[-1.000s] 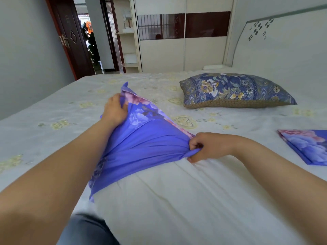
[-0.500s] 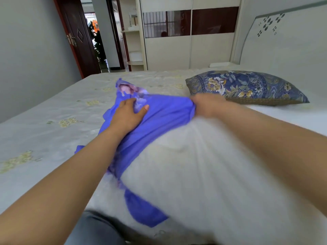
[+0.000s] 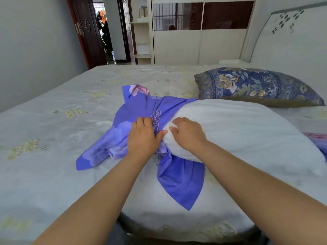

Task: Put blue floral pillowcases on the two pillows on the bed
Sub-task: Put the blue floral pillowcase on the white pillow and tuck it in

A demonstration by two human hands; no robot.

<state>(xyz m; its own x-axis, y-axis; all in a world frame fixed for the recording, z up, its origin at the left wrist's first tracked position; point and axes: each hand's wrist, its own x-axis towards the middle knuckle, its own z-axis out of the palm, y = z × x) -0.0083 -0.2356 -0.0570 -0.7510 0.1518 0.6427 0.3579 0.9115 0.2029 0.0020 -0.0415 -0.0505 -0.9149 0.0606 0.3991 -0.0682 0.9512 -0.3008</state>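
Observation:
A white pillow (image 3: 238, 131) lies across the bed in front of me, its left end tucked into a blue floral pillowcase (image 3: 141, 105). The pillowcase is bunched and spread to the left, with a flap hanging over the bed's near edge. My left hand (image 3: 143, 138) grips the bunched pillowcase fabric at its opening. My right hand (image 3: 187, 133) presses with curled fingers on the pillow's left end, beside the left hand. A second pillow (image 3: 256, 85) in a dark blue floral cover rests by the headboard. A second blue floral pillowcase (image 3: 318, 138) shows at the right edge, partly hidden by the white pillow.
The bed (image 3: 53, 129) has a pale sheet with faint yellow flowers. A white headboard (image 3: 292, 41) stands at the right. A wardrobe (image 3: 194, 41) and an open dark door (image 3: 88, 32) are beyond the bed's far side.
The pillow has dropped flat onto the bed. Both hands have come together at the pillowcase opening; my right hand left the pillowcase edge and now presses the pillow's end.

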